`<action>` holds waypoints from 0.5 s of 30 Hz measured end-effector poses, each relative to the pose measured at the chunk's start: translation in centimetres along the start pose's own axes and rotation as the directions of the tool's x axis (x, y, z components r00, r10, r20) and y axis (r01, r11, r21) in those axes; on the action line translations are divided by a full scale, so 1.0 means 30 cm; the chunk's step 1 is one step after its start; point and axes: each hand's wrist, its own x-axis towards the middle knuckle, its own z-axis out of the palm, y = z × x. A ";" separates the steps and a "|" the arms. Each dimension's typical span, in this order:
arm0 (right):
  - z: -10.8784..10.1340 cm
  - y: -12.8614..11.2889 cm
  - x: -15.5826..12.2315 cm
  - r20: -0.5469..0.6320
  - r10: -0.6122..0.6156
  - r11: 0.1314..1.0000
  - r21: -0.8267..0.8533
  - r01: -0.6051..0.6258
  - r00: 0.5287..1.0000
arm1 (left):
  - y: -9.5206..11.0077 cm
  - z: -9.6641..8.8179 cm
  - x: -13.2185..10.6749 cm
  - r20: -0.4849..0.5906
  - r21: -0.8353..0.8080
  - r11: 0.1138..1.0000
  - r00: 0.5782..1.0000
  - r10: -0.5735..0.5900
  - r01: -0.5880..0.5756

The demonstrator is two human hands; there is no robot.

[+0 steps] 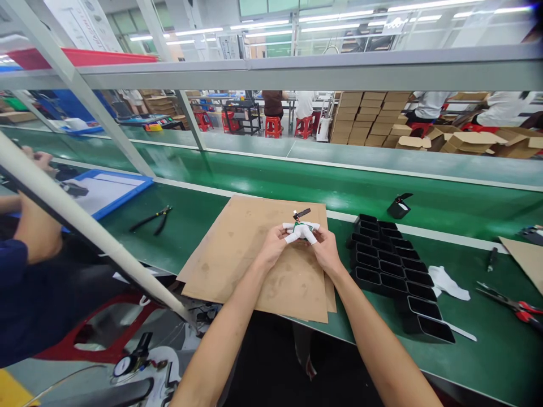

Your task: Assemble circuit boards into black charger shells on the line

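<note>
White finger covers are on the fingertips of both my hands. My left hand (275,243) and my right hand (326,246) meet over the brown cardboard sheets (254,277), their fingers closed on a small green circuit board (297,226). From the board a flat black strip (302,213) sticks up on thin leads. The fingertips hide most of the board. To the right of my right hand stand several open black plastic cases (379,265) in tight rows. Behind them, one black case (399,209) with a black strip rising from it stands apart.
A crumpled white cloth (447,282) and red-handled pliers (515,305) lie right of the cases. Black cutters (155,219) and a blue-rimmed tray (119,189) are at left, near a co-worker's arm (38,226). A slanted white post (97,226) crosses the left side.
</note>
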 end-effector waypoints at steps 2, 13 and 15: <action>0.005 -0.011 -0.005 -0.001 -0.013 1.000 0.004 0.013 1.000 | 0.008 -0.001 -0.005 0.031 -0.042 0.998 0.999 -0.037 0.038; 0.003 -0.037 -0.026 -0.061 -0.115 0.993 0.015 0.116 0.991 | 0.000 -0.043 -0.009 0.101 -0.212 0.957 0.979 -0.178 0.196; -0.002 -0.041 -0.026 -0.065 -0.125 0.992 0.000 0.126 0.990 | 0.000 -0.042 -0.009 0.118 -0.208 0.954 0.973 -0.196 0.217</action>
